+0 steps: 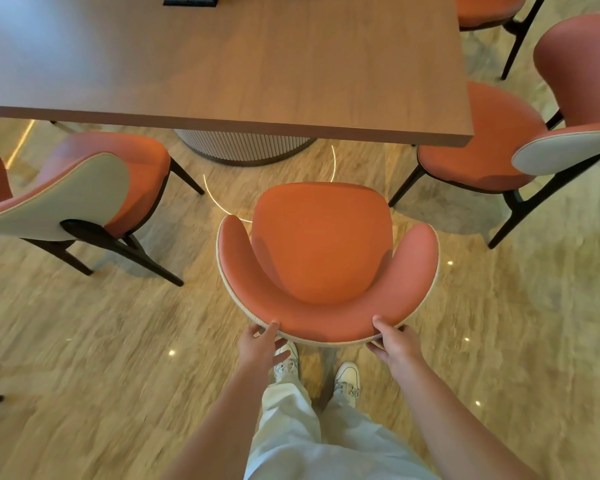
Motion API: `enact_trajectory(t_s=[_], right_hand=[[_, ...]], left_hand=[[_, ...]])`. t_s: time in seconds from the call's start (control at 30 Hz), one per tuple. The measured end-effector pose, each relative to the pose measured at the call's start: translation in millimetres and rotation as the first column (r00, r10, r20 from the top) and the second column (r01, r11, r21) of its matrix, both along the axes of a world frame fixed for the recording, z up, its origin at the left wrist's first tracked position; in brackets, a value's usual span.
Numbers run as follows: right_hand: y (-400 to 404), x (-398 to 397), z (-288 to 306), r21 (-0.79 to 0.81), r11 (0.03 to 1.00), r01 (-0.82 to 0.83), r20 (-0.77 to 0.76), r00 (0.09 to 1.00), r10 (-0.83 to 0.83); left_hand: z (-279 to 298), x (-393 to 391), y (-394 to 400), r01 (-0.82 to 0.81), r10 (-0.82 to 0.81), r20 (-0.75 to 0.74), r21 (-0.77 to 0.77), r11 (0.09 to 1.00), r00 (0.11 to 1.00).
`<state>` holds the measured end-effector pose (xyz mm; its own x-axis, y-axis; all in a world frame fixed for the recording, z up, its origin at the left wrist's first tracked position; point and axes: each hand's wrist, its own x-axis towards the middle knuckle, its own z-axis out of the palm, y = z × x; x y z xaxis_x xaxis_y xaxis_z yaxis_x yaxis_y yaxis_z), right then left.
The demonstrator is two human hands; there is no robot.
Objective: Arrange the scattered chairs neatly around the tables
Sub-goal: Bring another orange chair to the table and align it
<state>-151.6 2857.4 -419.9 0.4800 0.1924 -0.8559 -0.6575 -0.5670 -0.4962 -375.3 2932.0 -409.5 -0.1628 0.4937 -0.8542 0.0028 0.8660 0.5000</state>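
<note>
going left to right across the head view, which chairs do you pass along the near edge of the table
Chair on the left with its back turned → middle chair, its backrest in the grip of the left hand and right hand → chair at the table's right corner.

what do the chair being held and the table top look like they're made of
Held chair: seat and inner back look like smooth orange leather or faux leather, with a soft sheen; the outer back edge looks like coarse woven beige fabric.
Table top: wood or wood-look laminate, matte, with straight grain lines; which one is unclear.
</note>
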Motion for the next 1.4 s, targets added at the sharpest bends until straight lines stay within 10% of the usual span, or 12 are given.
enact_trajectory(t_s=[1.4], right_hand=[[1.0, 6.7, 3.0, 0.012, 0.996, -0.083, -0.008, 0.997, 0.083]], left_hand=[[-12.5, 6.5, -1.0, 0.055, -0.053, -0.052, 0.028, 0.998, 0.997]])
